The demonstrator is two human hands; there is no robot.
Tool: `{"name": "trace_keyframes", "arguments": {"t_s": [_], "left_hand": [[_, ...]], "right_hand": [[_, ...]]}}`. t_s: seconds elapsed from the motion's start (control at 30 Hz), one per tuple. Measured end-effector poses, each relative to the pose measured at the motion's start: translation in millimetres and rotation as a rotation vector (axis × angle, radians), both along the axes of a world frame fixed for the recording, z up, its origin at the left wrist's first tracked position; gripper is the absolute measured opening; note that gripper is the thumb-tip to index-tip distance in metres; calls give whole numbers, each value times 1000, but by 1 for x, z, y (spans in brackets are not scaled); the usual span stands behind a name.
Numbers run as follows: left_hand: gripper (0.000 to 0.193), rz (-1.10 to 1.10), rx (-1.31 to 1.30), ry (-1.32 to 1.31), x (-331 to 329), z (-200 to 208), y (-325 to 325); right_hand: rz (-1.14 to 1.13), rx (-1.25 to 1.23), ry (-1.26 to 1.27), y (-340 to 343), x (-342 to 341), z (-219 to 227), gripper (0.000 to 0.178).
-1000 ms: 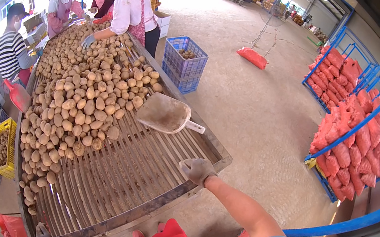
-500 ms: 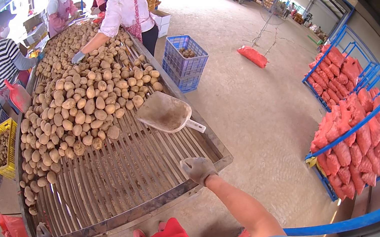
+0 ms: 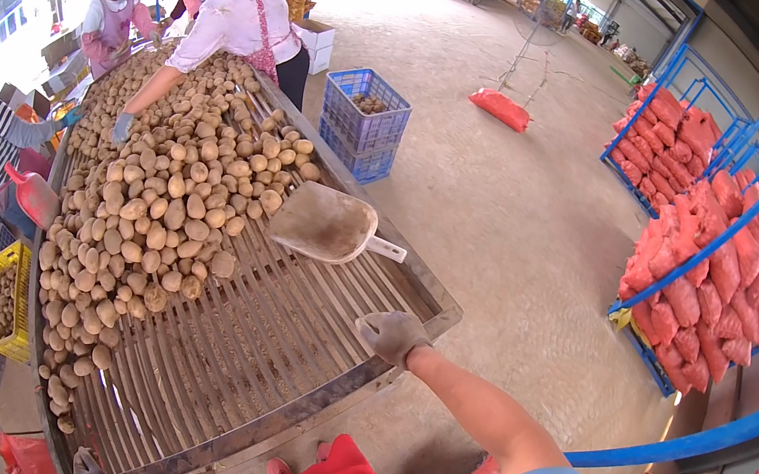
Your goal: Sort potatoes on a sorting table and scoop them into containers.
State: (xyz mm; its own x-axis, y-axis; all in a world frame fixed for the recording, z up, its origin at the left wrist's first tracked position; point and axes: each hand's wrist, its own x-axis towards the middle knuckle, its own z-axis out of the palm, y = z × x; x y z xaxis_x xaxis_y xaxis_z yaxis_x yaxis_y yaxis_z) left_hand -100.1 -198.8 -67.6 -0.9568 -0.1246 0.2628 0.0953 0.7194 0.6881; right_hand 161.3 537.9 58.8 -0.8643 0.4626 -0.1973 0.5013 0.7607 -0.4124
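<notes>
My right hand (image 3: pixel 390 336), in a grey glove, is at the right end of the near metal rim (image 3: pixel 325 404) of a slatted sorting table, its fingers curled. What lies under the palm is hidden. My left hand (image 3: pixel 94 471), also gloved, is at the near left corner, mostly cut off by the picture's lower edge, so its fingers cannot be read. Beyond my right hand a dirty white scoop (image 3: pixel 326 223) lies on the slats, handle toward the right. A large heap of potatoes (image 3: pixel 173 201) covers the table's left and far parts. A red scoop (image 3: pixel 34 194) rests at the left edge.
Co-workers stand around the table's far and left sides; one reaches a gloved hand (image 3: pixel 121 128) into the potatoes. Stacked blue crates (image 3: pixel 363 128) stand right of the table, a yellow crate (image 3: pixel 13 299) left. Red sacks (image 3: pixel 706 285) fill blue racks at right. A blue bar (image 3: pixel 699 441) crosses lower right.
The co-worker at the far side has moved the reaching hand slightly left over the potatoes. The co-worker in stripes has leaned and turned away. My hands have stayed in place.
</notes>
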Motion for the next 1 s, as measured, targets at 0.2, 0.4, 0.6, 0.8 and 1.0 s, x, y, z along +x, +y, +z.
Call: {"name": "trace_keyframes", "arguments": {"t_s": [0.2,0.4,0.6,0.8,1.0], "left_hand": [[35,13,-26,27,1,0,3],[34,6,-8,10,-2,-3,0],[33,-34,-20,55,-4,-5,-4],[34,-1,59,-18,-1,-4,0],[35,-10,25,58,2,-5,-1]], "right_hand": [[3,3,-4,2,0,-5,48],[12,7,-13,2,-1,-5,48],[12,-5,3,1,-1,-3,48],[12,-1,-3,1,0,-2,48],[13,-7,-6,0,-1,0,49]]}}
